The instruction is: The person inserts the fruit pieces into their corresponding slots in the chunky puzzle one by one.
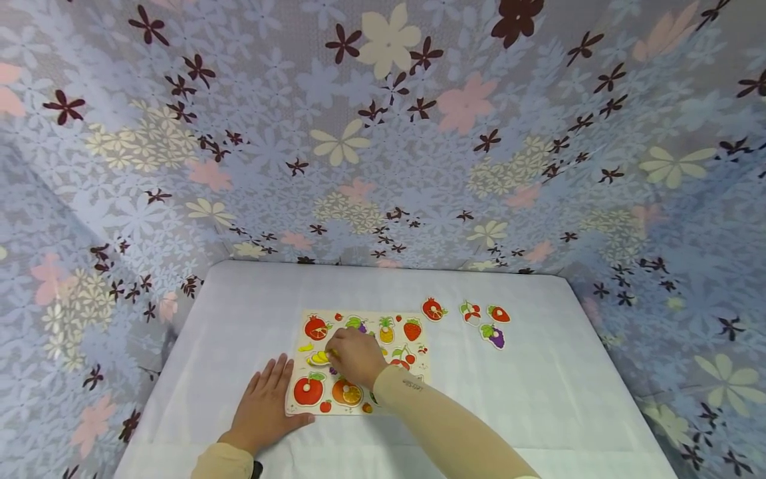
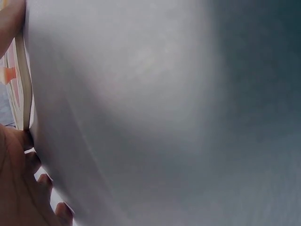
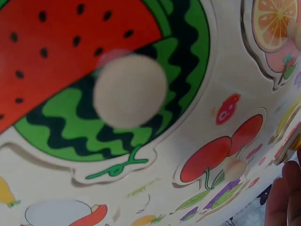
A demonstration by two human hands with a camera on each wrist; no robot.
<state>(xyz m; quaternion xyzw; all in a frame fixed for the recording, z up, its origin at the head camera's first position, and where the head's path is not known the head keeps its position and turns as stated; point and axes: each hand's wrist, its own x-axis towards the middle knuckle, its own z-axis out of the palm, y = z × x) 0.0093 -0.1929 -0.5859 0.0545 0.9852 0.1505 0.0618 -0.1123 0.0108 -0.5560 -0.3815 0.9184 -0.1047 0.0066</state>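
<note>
A wooden fruit puzzle board [image 1: 425,392] lies on the white table. My right hand [image 1: 358,356] reaches over its left half and pinches a yellow banana piece [image 1: 319,358] at the middle-left slot. In the right wrist view this hand's fingers [image 3: 284,197] show at the right edge, behind a watermelon piece [image 3: 188,61] with a round knob and the red cherries [image 3: 207,159]. My left hand [image 1: 266,402] rests with straight fingers along the board's left side, its thumb at the lower-left corner. The left wrist view catches the board's edge [image 2: 23,84] beside the fingers.
Beyond the board's upper right lie loose pieces: a pomegranate [image 1: 432,309], cherries [image 1: 471,313], a strawberry [image 1: 498,314] and grapes [image 1: 493,336]. An apple piece [image 1: 308,391] and an orange piece [image 1: 347,393] sit along the board's near side. Flowered cloth [image 1: 383,166] hangs behind the table.
</note>
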